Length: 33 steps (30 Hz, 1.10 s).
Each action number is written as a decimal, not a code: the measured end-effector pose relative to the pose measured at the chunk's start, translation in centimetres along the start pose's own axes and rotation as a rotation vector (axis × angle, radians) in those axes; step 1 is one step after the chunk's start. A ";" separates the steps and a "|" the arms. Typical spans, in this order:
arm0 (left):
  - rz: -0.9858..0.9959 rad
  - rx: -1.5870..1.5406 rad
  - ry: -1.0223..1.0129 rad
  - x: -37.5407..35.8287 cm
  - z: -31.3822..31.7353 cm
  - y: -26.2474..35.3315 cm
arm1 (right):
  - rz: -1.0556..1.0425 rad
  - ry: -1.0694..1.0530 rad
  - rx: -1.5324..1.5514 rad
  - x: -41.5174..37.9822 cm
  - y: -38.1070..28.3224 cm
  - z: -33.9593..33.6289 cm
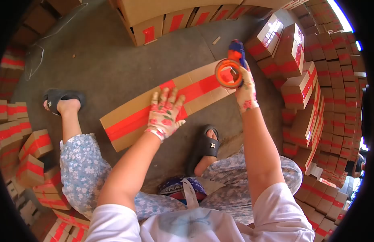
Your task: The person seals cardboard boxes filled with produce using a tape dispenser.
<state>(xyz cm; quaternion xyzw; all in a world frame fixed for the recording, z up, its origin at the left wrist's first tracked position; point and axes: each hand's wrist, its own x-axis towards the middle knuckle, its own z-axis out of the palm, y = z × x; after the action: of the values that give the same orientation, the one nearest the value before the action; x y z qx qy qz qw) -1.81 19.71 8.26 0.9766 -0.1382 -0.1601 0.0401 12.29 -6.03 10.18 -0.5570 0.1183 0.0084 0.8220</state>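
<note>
A long cardboard box [134, 125] lies at a slant on the floor in front of me, with red tape running along its top and a short red strip across it. My left hand [166, 112], in a floral-patterned glove, rests flat on the box with its fingers spread. In my right hand [246, 86], also gloved, is a tape dispenser [236, 50] with a blue and orange body. Its roll of tape [229, 74] sits over the right end of the box. The fingers of that hand are wrapped round the dispenser and partly hidden.
Taped cartons are stacked high on the right [332, 88] and more stand on the left [35, 145]. A row of large boxes [174, 24] lines the far side. My sandalled feet stand on the concrete floor [98, 60], either side of the box's near edge.
</note>
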 end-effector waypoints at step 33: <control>-1.001 -1.932 0.510 -7.8 21.2 -16.8 | 0.333 -0.073 -0.198 5.5 1.1 -13.0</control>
<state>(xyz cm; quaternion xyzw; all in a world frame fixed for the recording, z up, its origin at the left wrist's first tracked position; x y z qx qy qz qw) -11.43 37.25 -11.51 0.4850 0.4653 0.0065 0.7404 15.07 -18.20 3.43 -0.6071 0.1774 0.1758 0.7543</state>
